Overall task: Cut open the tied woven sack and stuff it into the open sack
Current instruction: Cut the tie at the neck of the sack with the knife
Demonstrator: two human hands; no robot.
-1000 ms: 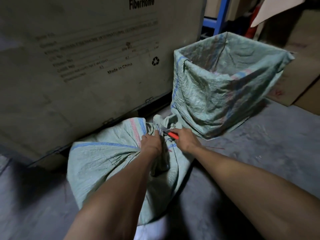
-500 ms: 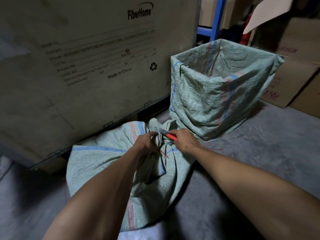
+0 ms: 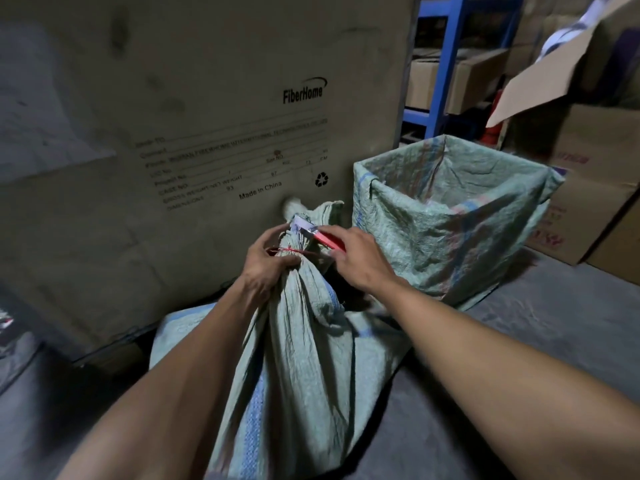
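Note:
The tied woven sack (image 3: 304, 368) is pale green with blue stripes and stands pulled upright in front of me. A red string (image 3: 289, 251) binds its gathered neck. My left hand (image 3: 266, 261) grips the neck just below the string. My right hand (image 3: 356, 261) holds a red-handled cutter (image 3: 323, 239), its metal tip lying against the bunched top of the sack above the tie. The open sack (image 3: 450, 220) stands to the right behind, its mouth spread wide and square.
A large FiberHome cardboard crate (image 3: 173, 150) forms a wall at left and behind. Blue shelving (image 3: 440, 81) with boxes stands at the back. Cardboard boxes (image 3: 595, 188) sit to the right of the open sack. Grey floor lies at lower right.
My left hand has lifted the sack's neck up off the floor, so the sack now stands taller. My right hand rose with it, keeping the cutter at the tied top.

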